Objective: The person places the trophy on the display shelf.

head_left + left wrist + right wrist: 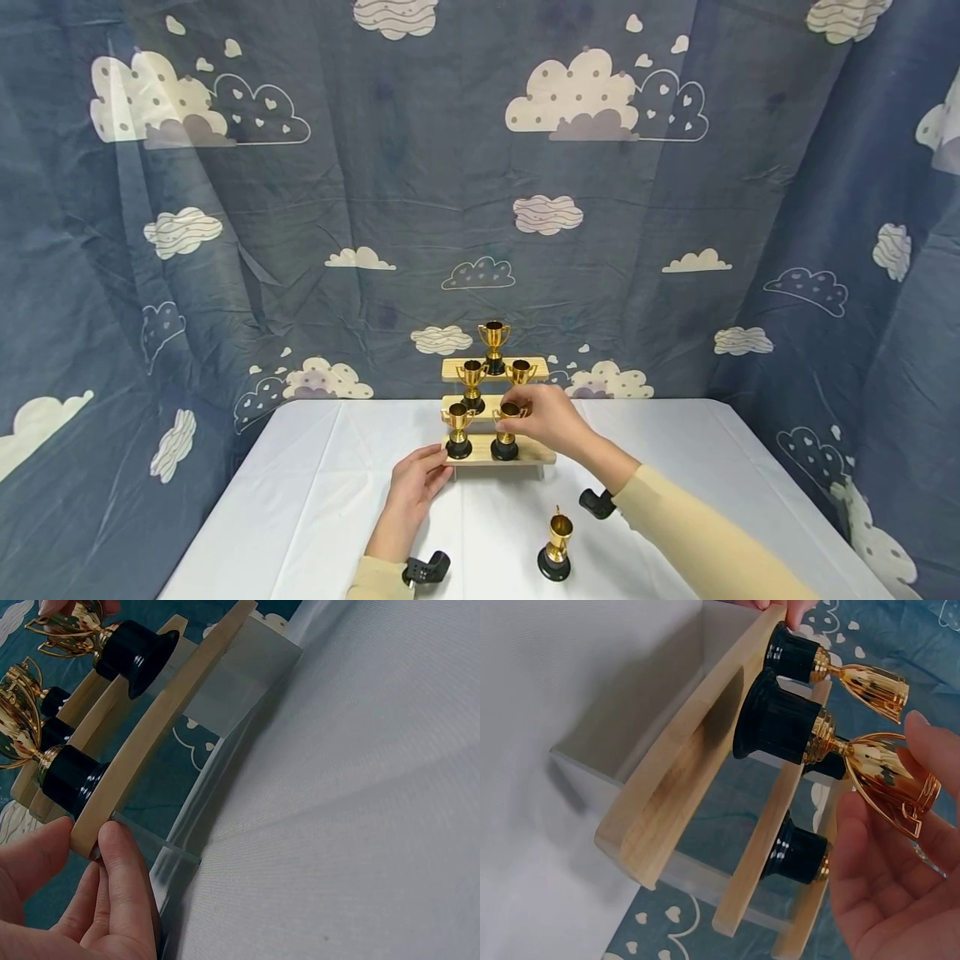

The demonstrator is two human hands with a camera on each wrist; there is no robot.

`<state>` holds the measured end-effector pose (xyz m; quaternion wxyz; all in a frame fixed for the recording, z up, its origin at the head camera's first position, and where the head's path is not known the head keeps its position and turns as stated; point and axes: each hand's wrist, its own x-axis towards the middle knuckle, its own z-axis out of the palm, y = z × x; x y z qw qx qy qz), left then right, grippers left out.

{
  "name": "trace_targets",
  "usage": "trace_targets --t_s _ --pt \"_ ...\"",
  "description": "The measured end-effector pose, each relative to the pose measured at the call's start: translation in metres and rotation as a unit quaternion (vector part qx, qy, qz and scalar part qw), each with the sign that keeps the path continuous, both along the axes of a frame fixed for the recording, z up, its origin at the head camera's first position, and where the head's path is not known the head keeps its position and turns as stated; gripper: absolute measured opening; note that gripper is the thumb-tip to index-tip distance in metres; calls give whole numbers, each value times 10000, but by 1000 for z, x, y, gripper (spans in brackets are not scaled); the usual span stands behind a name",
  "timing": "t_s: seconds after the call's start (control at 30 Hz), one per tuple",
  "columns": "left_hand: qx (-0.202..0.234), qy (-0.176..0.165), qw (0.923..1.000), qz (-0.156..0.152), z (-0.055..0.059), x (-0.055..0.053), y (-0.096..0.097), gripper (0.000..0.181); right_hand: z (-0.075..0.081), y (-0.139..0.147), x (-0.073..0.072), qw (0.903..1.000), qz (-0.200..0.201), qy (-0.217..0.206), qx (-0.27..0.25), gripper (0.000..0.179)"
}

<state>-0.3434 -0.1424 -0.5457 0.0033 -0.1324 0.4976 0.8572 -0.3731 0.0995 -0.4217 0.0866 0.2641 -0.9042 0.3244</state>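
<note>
My right hand [553,418] holds a small gold trophy cup [784,724] by its gold bowl. The trophy's black base is close over the right part of the lowest step of a three-step display stand [534,450] with wooden boards and clear supports. At the lowest board's left end, my left hand [415,485] grips it between thumb and fingers [124,881]. A matching trophy [458,448] stands on that board's left side. On the middle step are two more, a left one [472,379] and a partly hidden right one [520,371]. One trophy [493,335] tops the stand.
Another gold trophy [556,550] stands on the white-covered table [315,517], in front of the stand and towards the right arm. Behind the table hangs a blue cloud-patterned curtain [420,183]. Each wrist wears a black camera [427,569].
</note>
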Motion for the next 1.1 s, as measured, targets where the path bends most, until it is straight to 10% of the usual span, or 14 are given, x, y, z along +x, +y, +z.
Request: trace_targets --t_s 1.1 --pt "-7 37 10000 -86 2 3 -1 44 -14 -24 -14 9996 -287 73 47 37"
